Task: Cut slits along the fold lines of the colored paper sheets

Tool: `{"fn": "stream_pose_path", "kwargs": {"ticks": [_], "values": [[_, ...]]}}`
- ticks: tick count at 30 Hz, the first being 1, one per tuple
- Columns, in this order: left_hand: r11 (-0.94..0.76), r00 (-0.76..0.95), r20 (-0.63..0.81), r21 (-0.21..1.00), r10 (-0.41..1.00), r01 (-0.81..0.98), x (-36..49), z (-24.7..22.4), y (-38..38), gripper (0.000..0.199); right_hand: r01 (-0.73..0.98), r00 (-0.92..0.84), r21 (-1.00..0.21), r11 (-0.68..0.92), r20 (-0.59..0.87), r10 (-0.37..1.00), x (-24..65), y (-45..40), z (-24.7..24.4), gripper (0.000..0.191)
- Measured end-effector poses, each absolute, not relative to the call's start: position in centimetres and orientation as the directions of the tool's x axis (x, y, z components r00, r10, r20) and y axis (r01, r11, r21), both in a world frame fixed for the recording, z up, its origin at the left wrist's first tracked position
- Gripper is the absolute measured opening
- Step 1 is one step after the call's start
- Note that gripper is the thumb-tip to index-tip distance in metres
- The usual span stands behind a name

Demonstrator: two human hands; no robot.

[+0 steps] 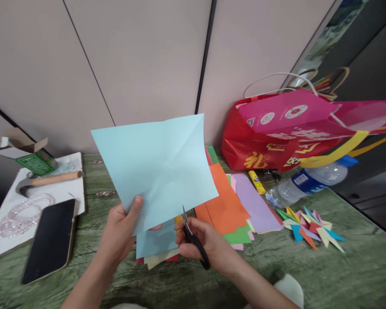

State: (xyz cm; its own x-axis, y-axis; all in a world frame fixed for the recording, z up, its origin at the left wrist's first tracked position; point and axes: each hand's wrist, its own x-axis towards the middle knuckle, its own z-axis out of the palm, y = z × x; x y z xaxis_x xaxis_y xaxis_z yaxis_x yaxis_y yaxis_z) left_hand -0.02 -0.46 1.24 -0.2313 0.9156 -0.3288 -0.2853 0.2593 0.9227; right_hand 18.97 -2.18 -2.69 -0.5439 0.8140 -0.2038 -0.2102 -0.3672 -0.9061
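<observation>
Left hand: forearm up from bottom edge, thumb on top of the light-blue, four-cornered, creased paper sheet, fingers under; pinching it by the lower-left part. Sheet is up off the table, tilted, over the paper stack. Right hand: palm turned inward, fingers curled round black-handled metal scissors, tip pointing away. Tip overlaps sheet's lower edge in view; can't tell if touching.

Black-screened rectangular smartphone at left; green wood-grain table shows between it and left forearm. More tabletop from right forearm out to the slanting right edge. Multicoloured loose paper stack partly under the hands, multicoloured folded-paper star right of it.

Clear plastic bottle lies tilted: blue label, barcode patch, white lettering unreadable. Yellow cylindrical stick beside it, print too small. Red-and-pink glossy bag: gold "礼" readable, QR-like square, other text blurred. Small green cardboard box, far left, light print unreadable. Pale wall panels limit reach behind.
</observation>
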Motion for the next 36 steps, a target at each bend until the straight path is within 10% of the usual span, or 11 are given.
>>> {"fn": "stream_pose_path", "kwargs": {"ticks": [36], "values": [[0.273,-0.197,-0.330,0.924,0.923,-0.268,-0.15,1.24,-0.61,0.025,-0.167,-0.527,-0.928,-0.332,-0.200,0.826,18.82,-2.24,-2.49,0.044]]}}
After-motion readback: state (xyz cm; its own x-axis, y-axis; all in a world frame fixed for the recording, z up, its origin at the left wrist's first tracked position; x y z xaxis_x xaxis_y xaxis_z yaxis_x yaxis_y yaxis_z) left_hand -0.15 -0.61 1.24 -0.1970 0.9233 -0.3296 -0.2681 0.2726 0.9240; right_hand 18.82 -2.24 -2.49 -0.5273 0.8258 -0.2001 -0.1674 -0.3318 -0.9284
